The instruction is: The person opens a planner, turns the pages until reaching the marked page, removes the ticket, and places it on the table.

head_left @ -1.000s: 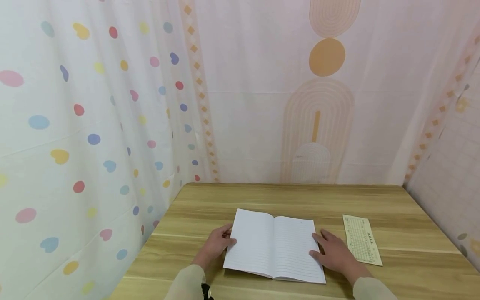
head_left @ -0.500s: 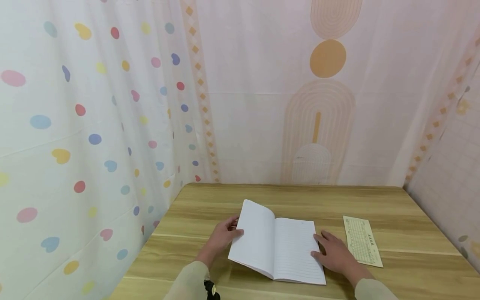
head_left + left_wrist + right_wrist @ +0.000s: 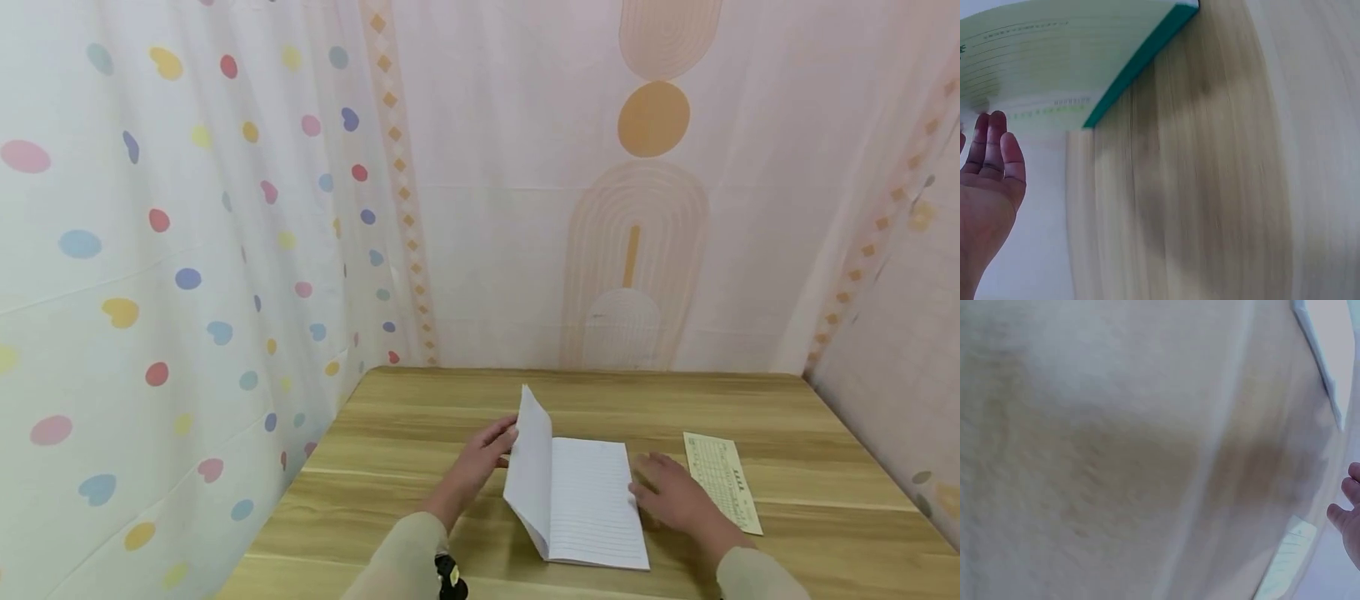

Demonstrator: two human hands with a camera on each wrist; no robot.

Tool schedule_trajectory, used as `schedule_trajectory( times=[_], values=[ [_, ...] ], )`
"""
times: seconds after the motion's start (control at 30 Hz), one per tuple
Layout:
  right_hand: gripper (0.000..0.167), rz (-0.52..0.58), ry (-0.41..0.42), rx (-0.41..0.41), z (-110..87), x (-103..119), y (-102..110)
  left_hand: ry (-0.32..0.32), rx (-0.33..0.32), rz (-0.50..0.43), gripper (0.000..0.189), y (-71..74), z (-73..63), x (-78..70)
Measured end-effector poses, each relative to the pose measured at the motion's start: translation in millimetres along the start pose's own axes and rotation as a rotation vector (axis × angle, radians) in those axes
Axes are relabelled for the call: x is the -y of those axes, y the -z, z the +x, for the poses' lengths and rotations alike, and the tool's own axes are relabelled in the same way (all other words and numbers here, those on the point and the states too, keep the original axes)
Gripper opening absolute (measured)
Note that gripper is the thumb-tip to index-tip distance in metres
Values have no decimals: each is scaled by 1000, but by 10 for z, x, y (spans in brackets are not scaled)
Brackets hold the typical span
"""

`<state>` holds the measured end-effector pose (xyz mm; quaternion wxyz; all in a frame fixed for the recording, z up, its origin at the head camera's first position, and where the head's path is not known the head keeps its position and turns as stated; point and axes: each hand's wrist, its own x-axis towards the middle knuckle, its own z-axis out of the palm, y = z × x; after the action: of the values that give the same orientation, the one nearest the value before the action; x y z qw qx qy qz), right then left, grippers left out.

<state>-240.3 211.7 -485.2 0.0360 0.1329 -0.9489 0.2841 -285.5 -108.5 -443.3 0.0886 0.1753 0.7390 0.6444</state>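
An open lined notebook (image 3: 596,500) lies on the wooden table, its left half (image 3: 531,471) raised steeply and leaning rightward. My left hand (image 3: 476,458) is at the raised half's outer edge. In the left wrist view, fairly straight fingers (image 3: 991,140) touch the pale printed side of the raised half (image 3: 1054,69), which has a green strip along its edge. The left thumb's contact is unclear. My right hand (image 3: 671,496) is just beside the notebook's right edge, fingers loosely extended and slightly blurred. In the right wrist view, that hand (image 3: 1350,515) appears only partly, holding nothing visible.
A pale yellow printed sheet (image 3: 723,482) lies on the table (image 3: 600,400), right of the notebook and partly behind my right hand. Patterned curtains (image 3: 495,250) hang at the table's back and sides.
My left hand has moved right and up, and the notebook's left half has risen from nearly flat to steep. The right hand has shifted slightly off the right page's edge.
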Motion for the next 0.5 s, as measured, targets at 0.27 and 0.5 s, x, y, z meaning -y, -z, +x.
schedule_trajectory(
  times=[0.27,0.5],
  values=[
    [52,33,-8,-51,38,16,123,-1,186,197,45,-405,6,21],
    [52,92,-38,-62,16,32,101,9,317,705,51,-602,-112,183]
  ],
)
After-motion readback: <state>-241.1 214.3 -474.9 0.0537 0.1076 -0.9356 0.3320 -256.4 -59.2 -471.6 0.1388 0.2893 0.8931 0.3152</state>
